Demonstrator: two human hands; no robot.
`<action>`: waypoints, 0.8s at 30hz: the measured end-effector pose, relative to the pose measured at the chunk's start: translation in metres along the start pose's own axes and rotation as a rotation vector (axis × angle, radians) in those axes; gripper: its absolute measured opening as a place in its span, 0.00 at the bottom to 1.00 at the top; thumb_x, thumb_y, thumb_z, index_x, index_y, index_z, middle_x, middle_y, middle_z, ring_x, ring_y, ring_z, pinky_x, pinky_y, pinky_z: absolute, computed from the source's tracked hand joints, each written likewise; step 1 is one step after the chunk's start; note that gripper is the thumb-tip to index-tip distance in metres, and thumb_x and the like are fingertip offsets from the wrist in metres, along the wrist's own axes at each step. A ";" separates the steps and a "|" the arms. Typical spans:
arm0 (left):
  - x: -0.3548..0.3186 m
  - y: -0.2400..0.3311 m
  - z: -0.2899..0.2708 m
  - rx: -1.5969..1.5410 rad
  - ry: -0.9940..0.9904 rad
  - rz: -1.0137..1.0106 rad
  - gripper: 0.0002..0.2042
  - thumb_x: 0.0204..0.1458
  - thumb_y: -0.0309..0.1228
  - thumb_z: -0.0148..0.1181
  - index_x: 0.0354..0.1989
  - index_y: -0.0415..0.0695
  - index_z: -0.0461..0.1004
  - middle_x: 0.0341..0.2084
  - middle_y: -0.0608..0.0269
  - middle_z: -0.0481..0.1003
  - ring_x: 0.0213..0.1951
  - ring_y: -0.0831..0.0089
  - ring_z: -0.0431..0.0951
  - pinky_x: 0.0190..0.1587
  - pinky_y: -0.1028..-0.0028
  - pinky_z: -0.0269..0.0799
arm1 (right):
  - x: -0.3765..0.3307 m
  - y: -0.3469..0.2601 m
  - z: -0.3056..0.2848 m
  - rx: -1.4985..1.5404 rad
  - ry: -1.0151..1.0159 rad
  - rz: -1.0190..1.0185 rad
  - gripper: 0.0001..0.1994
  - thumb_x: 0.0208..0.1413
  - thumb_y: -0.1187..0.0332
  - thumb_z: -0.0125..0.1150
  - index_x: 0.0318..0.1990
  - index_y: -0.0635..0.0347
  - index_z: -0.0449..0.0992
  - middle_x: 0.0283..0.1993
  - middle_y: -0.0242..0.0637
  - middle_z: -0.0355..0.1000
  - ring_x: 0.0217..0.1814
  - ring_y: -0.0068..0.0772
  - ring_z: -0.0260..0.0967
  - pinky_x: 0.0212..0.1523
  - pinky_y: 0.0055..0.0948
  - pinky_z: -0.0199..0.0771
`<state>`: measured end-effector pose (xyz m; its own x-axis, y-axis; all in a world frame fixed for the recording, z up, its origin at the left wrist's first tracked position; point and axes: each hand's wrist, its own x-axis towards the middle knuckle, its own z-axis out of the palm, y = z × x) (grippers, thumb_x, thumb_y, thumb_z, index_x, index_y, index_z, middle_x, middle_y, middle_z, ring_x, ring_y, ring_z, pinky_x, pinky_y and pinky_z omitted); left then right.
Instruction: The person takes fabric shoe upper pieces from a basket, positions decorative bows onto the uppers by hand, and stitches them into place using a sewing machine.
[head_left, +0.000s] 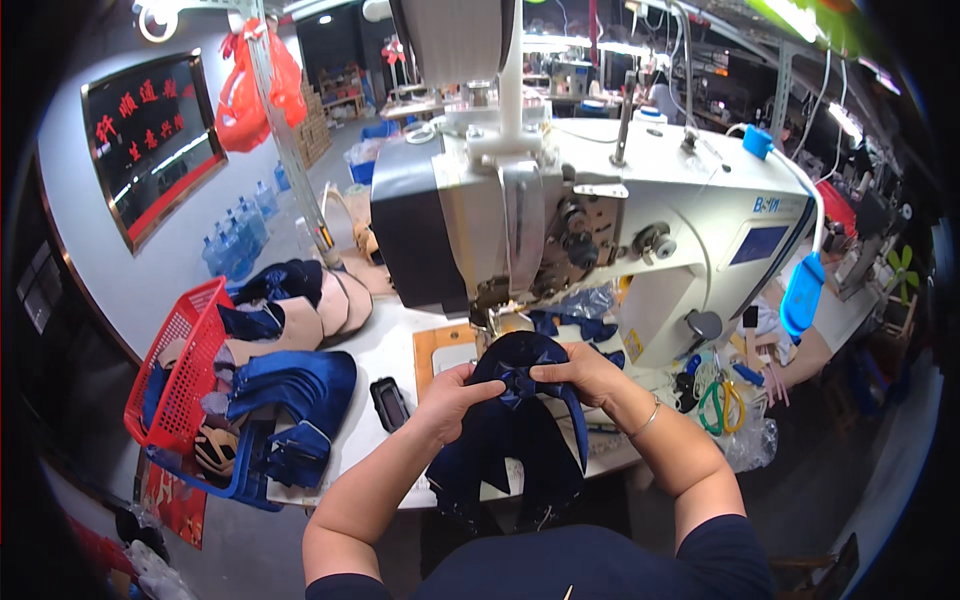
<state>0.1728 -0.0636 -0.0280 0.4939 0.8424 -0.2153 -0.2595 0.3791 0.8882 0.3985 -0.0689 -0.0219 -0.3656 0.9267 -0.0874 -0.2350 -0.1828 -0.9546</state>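
- Upper left of your frame: a dark rectangular wall sign (153, 140), red-edged, with red characters.
- Centre right: a blue rectangular screen panel (759, 244) on your white sewing machine (690, 190).
- Upper left: an orange plastic bag (245, 95) hanging.

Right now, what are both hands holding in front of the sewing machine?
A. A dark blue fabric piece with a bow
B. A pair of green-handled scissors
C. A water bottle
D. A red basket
A: the left hand and right hand both pinch the dark blue fabric piece at its bow, just below the sewing machine.
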 end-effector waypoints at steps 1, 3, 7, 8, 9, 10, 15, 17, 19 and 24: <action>0.005 0.005 0.001 0.019 0.037 -0.005 0.14 0.45 0.22 0.63 0.40 0.36 0.70 0.31 0.60 0.76 0.32 0.72 0.78 0.37 0.74 0.76 | 0.002 -0.006 0.001 0.035 0.021 0.046 0.16 0.45 0.74 0.67 0.44 0.66 0.75 0.39 0.35 0.74 0.38 0.24 0.71 0.42 0.23 0.72; 0.012 0.016 -0.003 0.043 0.079 -0.003 0.14 0.44 0.24 0.65 0.40 0.37 0.70 0.29 0.62 0.75 0.31 0.73 0.77 0.35 0.75 0.76 | 0.001 -0.027 0.014 0.062 0.098 0.172 0.14 0.46 0.74 0.67 0.41 0.65 0.75 0.37 0.33 0.74 0.37 0.24 0.71 0.40 0.21 0.72; 0.027 0.044 0.000 0.050 0.037 -0.015 0.14 0.44 0.22 0.64 0.40 0.38 0.70 0.29 0.61 0.74 0.31 0.73 0.77 0.36 0.74 0.76 | 0.017 -0.045 0.016 0.039 0.109 0.156 0.11 0.46 0.72 0.67 0.38 0.63 0.75 0.35 0.32 0.73 0.32 0.21 0.69 0.33 0.20 0.70; 0.028 0.050 0.001 0.092 0.070 -0.010 0.14 0.44 0.21 0.63 0.40 0.38 0.70 0.30 0.60 0.74 0.31 0.73 0.77 0.36 0.74 0.76 | 0.024 -0.049 0.015 0.018 0.116 0.152 0.12 0.45 0.73 0.67 0.39 0.65 0.75 0.35 0.33 0.74 0.32 0.22 0.70 0.34 0.20 0.71; 0.036 0.051 -0.006 0.073 0.039 0.002 0.14 0.43 0.19 0.62 0.41 0.37 0.71 0.33 0.59 0.75 0.34 0.73 0.77 0.38 0.74 0.75 | 0.028 -0.053 0.015 -0.014 0.134 0.125 0.14 0.44 0.74 0.68 0.40 0.67 0.75 0.36 0.35 0.75 0.34 0.24 0.71 0.35 0.21 0.71; 0.039 0.051 -0.011 0.074 0.043 0.006 0.14 0.43 0.19 0.62 0.41 0.37 0.71 0.33 0.59 0.75 0.34 0.73 0.77 0.38 0.74 0.75 | 0.029 -0.058 0.018 -0.046 0.152 0.098 0.16 0.43 0.74 0.69 0.41 0.68 0.75 0.37 0.36 0.75 0.35 0.25 0.72 0.36 0.22 0.72; 0.052 0.049 -0.019 0.153 -0.078 0.272 0.17 0.43 0.15 0.58 0.45 0.36 0.70 0.37 0.60 0.75 0.38 0.74 0.76 0.43 0.75 0.73 | 0.053 -0.048 0.001 -0.052 0.055 -0.077 0.19 0.41 0.76 0.69 0.44 0.71 0.74 0.41 0.40 0.75 0.39 0.28 0.73 0.40 0.25 0.74; 0.053 0.042 -0.022 0.175 -0.075 0.335 0.18 0.44 0.15 0.57 0.46 0.36 0.70 0.38 0.58 0.75 0.39 0.72 0.76 0.44 0.74 0.73 | 0.051 -0.049 0.004 -0.033 0.070 -0.034 0.19 0.40 0.78 0.69 0.43 0.71 0.75 0.41 0.41 0.75 0.40 0.29 0.74 0.42 0.25 0.74; 0.051 0.044 -0.023 0.153 -0.073 0.301 0.18 0.44 0.15 0.57 0.46 0.36 0.70 0.38 0.58 0.75 0.39 0.72 0.76 0.44 0.74 0.73 | 0.052 -0.047 0.003 -0.006 0.050 -0.046 0.18 0.40 0.78 0.69 0.43 0.71 0.75 0.41 0.41 0.75 0.40 0.29 0.74 0.42 0.25 0.74; 0.050 0.042 -0.023 0.153 -0.072 0.290 0.19 0.44 0.16 0.58 0.47 0.36 0.70 0.38 0.58 0.75 0.39 0.72 0.76 0.45 0.73 0.73 | 0.053 -0.045 0.002 0.008 0.059 -0.011 0.17 0.41 0.77 0.69 0.42 0.72 0.76 0.40 0.41 0.76 0.37 0.29 0.74 0.38 0.24 0.76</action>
<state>0.1673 0.0033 -0.0110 0.4765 0.8756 0.0792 -0.2724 0.0614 0.9602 0.3881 -0.0116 0.0172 -0.3088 0.9465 -0.0938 -0.2464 -0.1748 -0.9533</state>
